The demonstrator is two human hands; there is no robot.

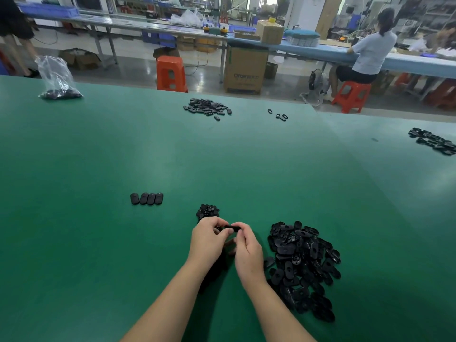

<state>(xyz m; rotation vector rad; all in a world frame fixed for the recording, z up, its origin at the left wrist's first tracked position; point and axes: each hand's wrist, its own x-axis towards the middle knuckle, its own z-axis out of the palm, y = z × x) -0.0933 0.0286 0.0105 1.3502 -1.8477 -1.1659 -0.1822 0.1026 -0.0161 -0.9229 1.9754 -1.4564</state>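
Both hands meet low over the green table point(98, 149), fingers curled around 1 small black plastic piece point(232, 227): the left hand point(208, 239) pinches its left end, the right hand point(248, 250) its right end. The piece is a flat, glossy oblong with rounded ends, lifted just above the table. A small heap point(207, 211) lies just beyond, a large pile point(302, 265) beside the right hand, and 4 finished pieces point(146, 198) sit in a row to the left.
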